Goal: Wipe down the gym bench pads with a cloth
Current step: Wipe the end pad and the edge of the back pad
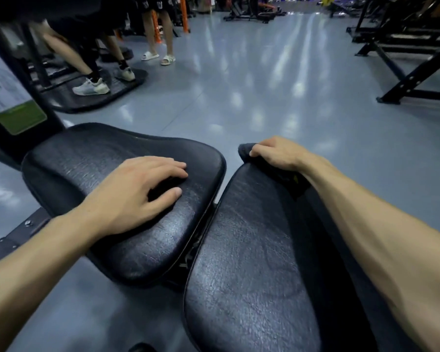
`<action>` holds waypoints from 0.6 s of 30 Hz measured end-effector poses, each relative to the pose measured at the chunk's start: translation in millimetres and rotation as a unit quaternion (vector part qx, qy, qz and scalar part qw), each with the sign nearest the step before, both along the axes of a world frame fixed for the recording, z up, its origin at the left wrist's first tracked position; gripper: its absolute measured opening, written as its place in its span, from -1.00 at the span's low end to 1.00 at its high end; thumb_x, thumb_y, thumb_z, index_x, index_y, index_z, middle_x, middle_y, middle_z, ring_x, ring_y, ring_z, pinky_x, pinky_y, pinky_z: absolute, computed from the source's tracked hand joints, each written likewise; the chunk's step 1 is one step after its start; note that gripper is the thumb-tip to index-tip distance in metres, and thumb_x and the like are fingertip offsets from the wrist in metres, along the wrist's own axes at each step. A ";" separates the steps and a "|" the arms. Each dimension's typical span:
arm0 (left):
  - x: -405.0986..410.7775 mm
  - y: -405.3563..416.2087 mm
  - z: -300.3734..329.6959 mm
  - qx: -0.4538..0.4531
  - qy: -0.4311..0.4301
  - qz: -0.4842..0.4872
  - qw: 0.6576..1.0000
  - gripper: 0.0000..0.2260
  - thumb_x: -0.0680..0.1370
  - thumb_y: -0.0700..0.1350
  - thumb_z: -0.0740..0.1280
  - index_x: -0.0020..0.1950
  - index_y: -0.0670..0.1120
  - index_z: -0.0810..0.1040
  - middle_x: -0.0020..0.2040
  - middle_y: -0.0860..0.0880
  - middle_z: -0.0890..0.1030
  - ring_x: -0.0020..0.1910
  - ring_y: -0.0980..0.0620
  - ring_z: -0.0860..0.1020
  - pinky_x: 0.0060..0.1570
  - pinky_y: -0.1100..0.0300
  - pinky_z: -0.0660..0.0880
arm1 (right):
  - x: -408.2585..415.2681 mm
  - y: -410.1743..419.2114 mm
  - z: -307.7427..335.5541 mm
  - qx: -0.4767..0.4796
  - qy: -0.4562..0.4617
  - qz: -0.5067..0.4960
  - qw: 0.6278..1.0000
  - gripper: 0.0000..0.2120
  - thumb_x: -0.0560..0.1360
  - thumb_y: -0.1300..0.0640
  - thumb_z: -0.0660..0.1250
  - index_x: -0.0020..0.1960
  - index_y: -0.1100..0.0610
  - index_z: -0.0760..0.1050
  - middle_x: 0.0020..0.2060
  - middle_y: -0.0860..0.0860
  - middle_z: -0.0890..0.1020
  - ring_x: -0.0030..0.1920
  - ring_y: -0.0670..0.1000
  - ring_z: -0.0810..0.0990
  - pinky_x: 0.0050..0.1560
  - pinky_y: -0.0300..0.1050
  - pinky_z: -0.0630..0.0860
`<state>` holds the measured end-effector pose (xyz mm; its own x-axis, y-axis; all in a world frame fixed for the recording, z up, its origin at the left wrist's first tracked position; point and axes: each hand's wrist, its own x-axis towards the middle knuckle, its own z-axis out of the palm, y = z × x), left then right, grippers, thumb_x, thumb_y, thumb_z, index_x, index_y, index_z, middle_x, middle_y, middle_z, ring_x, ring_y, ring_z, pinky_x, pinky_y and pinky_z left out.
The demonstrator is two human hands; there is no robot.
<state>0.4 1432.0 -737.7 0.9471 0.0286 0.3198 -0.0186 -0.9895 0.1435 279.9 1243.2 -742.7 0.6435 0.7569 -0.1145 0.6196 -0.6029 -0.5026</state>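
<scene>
So the right hand (277, 154) has its grip curled round a dark cloth (247, 151), fingers bunched over it right at the far end of the right-hand pad (252, 250). The cloth drapes over that top edge and runs back under the wrist along the pad's right side. The left hand (137, 189) lies palm-down on the left-hand pad (92, 153), fingers relaxed and a bit spread, holding nothing.

The two black pads sit side by side with a narrow gap between them, some frame hardware showing down in it. Most of the right pad's surface, nearer the camera, is bare and open. Beyond the pads there's a wide stretch of shiny grey floor (252, 85).

Off to the left, a black machine post with a green-and-white label (13, 102) stands just beside the left pad. Further back there are people's legs (158, 34) in sneakers and slides, and black racks (404, 47) far right.
</scene>
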 end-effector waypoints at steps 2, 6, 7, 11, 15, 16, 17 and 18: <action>0.4 -1.7 -3.8 0.002 -0.004 0.006 1.000 -0.65 0.59 0.15 0.21 0.28 0.05 0.59 0.37 0.11 0.57 0.40 0.08 0.48 0.40 -0.04 0.40 | -18.9 20.5 3.5 0.010 -0.016 0.036 0.999 -0.65 0.55 -0.12 0.24 -0.37 -0.05 0.50 -0.37 -0.08 0.51 -0.25 0.01 0.49 -0.23 -0.07 0.33; -1.7 -4.0 -1.7 -0.005 0.000 0.018 1.000 -0.64 0.58 0.15 0.19 0.29 0.06 0.59 0.39 0.12 0.56 0.43 0.09 0.46 0.46 0.04 0.32 | -43.1 27.9 5.7 0.041 -0.039 0.028 0.998 -0.56 0.56 -0.08 0.24 -0.43 0.08 0.33 -0.46 -0.01 0.43 -0.34 0.04 0.40 -0.33 -0.05 0.28; -3.4 -4.4 -2.2 -0.007 0.002 0.024 1.000 -0.63 0.58 0.15 0.18 0.30 0.07 0.58 0.40 0.13 0.55 0.44 0.10 0.45 0.48 0.05 0.29 | -46.7 25.2 6.6 0.045 -0.040 0.025 0.998 -0.56 0.57 -0.07 0.24 -0.41 0.10 0.32 -0.44 0.02 0.43 -0.32 0.07 0.41 -0.32 -0.03 0.28; -3.9 -6.5 -1.6 -0.019 0.006 0.030 0.999 -0.63 0.57 0.15 0.19 0.29 0.08 0.58 0.40 0.13 0.55 0.44 0.09 0.44 0.48 0.01 0.30 | -70.6 15.7 10.2 0.075 -0.041 0.006 0.996 -0.58 0.56 -0.03 0.24 -0.42 0.09 0.28 -0.46 0.02 0.38 -0.28 0.10 0.40 -0.25 0.01 0.29; -2.8 -6.7 2.8 -0.028 0.004 0.026 0.999 -0.67 0.55 0.11 0.25 0.25 0.06 0.60 0.35 0.10 0.59 0.39 0.06 0.49 0.40 -0.04 0.39 | -98.5 12.1 13.9 0.099 -0.052 0.003 0.994 -0.63 0.54 0.03 0.25 -0.41 0.09 0.34 -0.47 0.03 0.41 -0.28 0.10 0.42 -0.22 -0.01 0.38; -2.3 -6.7 3.0 -0.030 0.004 0.029 0.999 -0.67 0.54 0.11 0.25 0.24 0.06 0.60 0.34 0.10 0.60 0.37 0.06 0.50 0.38 -0.05 0.39 | -104.8 11.0 14.6 0.107 -0.054 0.003 0.993 -0.65 0.54 0.03 0.25 -0.40 0.10 0.35 -0.48 0.03 0.40 -0.29 0.09 0.42 -0.21 0.00 0.39; -2.0 -6.7 3.3 -0.031 0.004 0.032 0.999 -0.67 0.53 0.12 0.25 0.23 0.07 0.60 0.33 0.11 0.60 0.36 0.06 0.51 0.37 -0.05 0.40 | -112.0 9.4 13.9 0.117 -0.058 0.007 0.991 -0.66 0.52 0.03 0.25 -0.40 0.10 0.35 -0.49 0.04 0.39 -0.31 0.08 0.41 -0.22 0.00 0.39; -1.6 -6.8 3.9 -0.031 0.005 0.035 0.999 -0.67 0.52 0.12 0.25 0.22 0.07 0.60 0.32 0.12 0.61 0.35 0.06 0.51 0.36 -0.06 0.40 | -120.5 7.8 12.6 0.129 -0.064 0.013 0.989 -0.66 0.50 0.02 0.23 -0.41 0.10 0.33 -0.50 0.05 0.36 -0.34 0.05 0.39 -0.24 0.01 0.36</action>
